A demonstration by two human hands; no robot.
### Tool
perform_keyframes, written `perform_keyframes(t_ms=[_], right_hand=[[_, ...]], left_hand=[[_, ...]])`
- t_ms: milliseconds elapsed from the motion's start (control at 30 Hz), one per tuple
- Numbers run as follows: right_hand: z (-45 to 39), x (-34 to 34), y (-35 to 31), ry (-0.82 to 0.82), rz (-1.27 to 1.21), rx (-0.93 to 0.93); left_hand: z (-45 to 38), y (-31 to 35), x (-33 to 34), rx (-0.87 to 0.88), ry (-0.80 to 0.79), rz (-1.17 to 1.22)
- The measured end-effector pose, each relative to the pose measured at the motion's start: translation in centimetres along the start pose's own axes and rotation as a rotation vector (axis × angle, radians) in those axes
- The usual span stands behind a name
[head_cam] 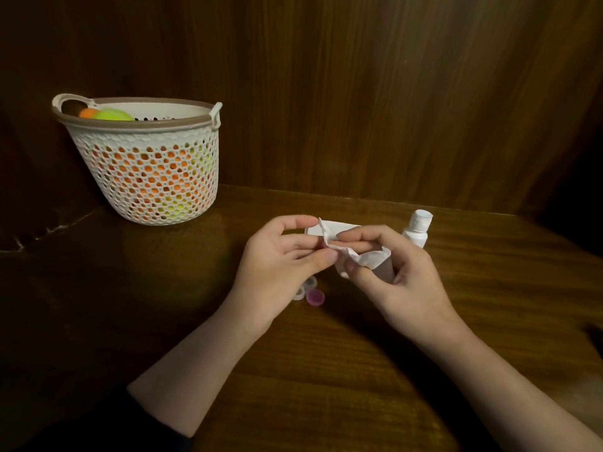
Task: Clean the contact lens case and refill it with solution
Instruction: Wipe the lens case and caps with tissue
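Dim, warm yellow-brown cast overall. Light falls from above and in front, pooling on the middle of the table (359, 337) and the wood panel wall (391, 93). Heavy vignette: corners and the left and right edges go near black. Soft sheen on the table beside the basket (146, 177), no hard glare. White tissue (362, 257) and white bottle (417, 230) are the brightest spots, slightly washed out. Soft shadows under the left hand (277, 265) and right hand (401, 275). Wide-angle bend: table edge and wall grain curve outward. Mild softness and noise throughout; small items under the hands blurry.
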State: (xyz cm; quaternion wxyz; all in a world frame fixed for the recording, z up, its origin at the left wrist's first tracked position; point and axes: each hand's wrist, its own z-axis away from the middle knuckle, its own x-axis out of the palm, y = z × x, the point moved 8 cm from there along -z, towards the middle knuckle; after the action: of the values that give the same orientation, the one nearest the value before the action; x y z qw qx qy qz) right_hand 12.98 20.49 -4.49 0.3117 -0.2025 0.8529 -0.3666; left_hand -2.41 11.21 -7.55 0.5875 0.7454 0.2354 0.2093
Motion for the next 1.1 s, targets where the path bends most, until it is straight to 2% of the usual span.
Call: perform_keyframes(t_ms=[200, 267, 500, 667, 867, 1000, 1100], right_hand=[[0.1, 0.2, -0.4, -0.033, -0.191, -0.010], [0.2, 0.6, -0.6, -0.057, -0.182, -0.013], [-0.2, 0.4, -0.7, -0.050, 0.265, -0.034], [-0.2, 0.3, -0.9, -0.035, 0.394, -0.053], [-0.2, -0.5, -0.6, 0.048, 0.161, 0.005], [0.0, -0.1, 0.2, -0.009, -0.198, 0.106], [0.2, 0.4, 0.5, -0.022, -0.361, 0.154]], left_hand=[[0.3, -0.8, 0.7, -0.104, -0.057, 0.337], [0.4, -0.7, 0.8, -0.109, -0.080, 0.401], [0.3, -0.1, 0.0, -0.056, -0.028, 0.265], [0.2, 0.5, -0.6, 0.015, 0.020, 0.134], [0.1, 0.5, -0.4, 0.015, -0.013, 0.134], [0.3, 0.3, 0.1, -0.010, -0.043, 0.145], [0.4, 0.3, 0.4, -0.033, -0.078, 0.198]])
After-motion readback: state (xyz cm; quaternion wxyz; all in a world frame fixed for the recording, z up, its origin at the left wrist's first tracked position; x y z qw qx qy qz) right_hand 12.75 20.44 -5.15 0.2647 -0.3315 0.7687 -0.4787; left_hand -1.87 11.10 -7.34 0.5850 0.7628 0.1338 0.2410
